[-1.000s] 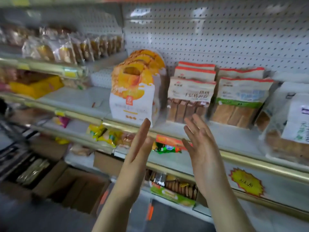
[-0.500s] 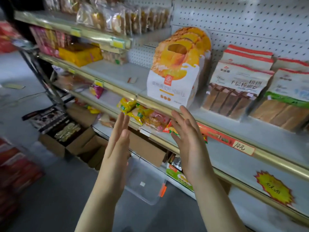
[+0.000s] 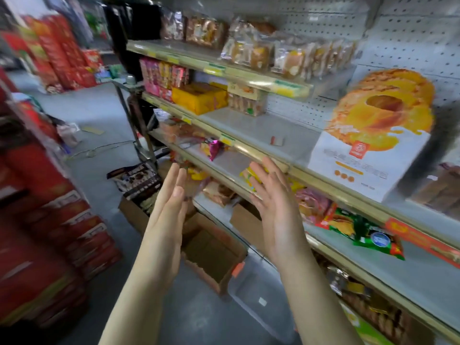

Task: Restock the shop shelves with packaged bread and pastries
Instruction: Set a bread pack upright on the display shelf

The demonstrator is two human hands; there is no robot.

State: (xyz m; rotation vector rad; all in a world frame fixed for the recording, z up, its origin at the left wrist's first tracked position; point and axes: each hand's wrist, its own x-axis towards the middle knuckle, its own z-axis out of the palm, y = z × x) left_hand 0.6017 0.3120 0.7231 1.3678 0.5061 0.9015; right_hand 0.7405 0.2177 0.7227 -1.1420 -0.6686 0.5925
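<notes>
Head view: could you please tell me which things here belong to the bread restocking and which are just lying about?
Job: bread bag, pastry packs, shelf, left hand and right hand, both empty.
Lying about: red cartons, floor cable, clear bin, cardboard box.

Bread bag [image 3: 371, 150]: white base, orange ring-loaf print, upright on middle shelf [image 3: 249, 125], right side; identical bags behind it.
Clear-wrapped pastries [image 3: 286, 56]: upright row on top shelf [image 3: 216, 68].
Yellow packs [image 3: 199, 97]: stacked flat, middle shelf, left end.
Green-red packet [image 3: 366, 232]: flat on lower shelf [image 3: 410, 270], near front edge.
</notes>
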